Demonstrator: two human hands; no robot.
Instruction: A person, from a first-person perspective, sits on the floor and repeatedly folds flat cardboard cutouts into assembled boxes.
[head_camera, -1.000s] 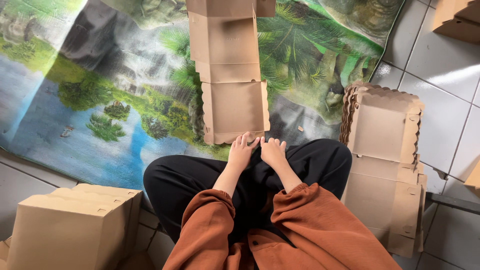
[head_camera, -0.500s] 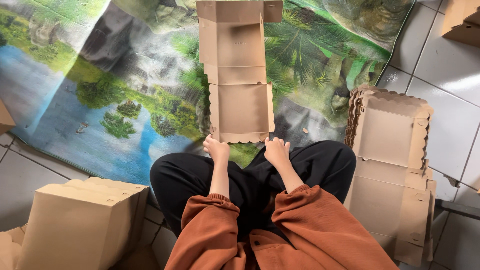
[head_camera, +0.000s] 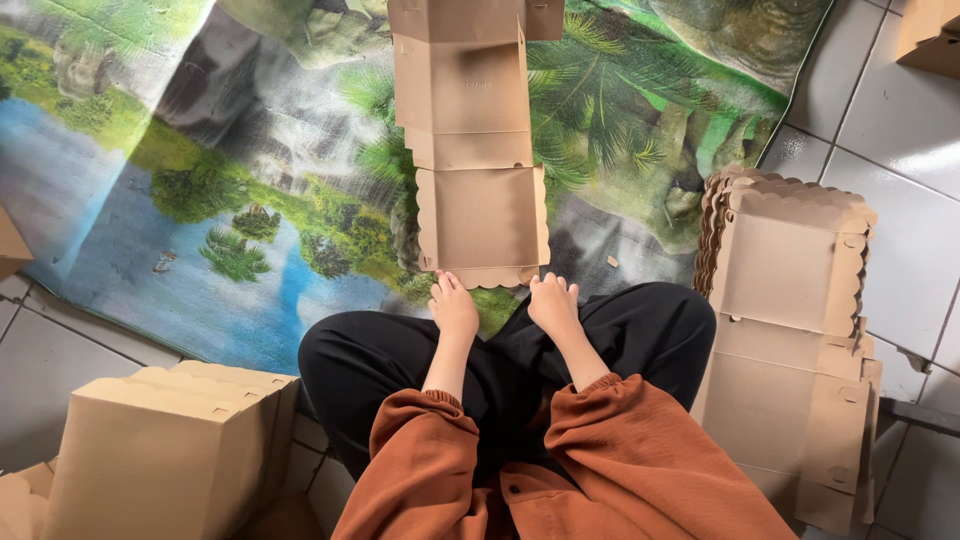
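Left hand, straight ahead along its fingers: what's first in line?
The left hand points away from the body, fingertips already at the scalloped near edge of the flat, unfolded brown cardboard box blank. Going on, it would likely meet or slide onto that panel first; height is unclear.

I take this for a home floor turned into a small box-folding workplace: I see grey floor tiles (head_camera: 900, 110) partly covered by a landscape-printed mat (head_camera: 200, 200), a stack of flat scalloped cardboard blanks (head_camera: 790, 300) to one side, folded boxes (head_camera: 170, 450) to the other, and a person sitting cross-legged between them
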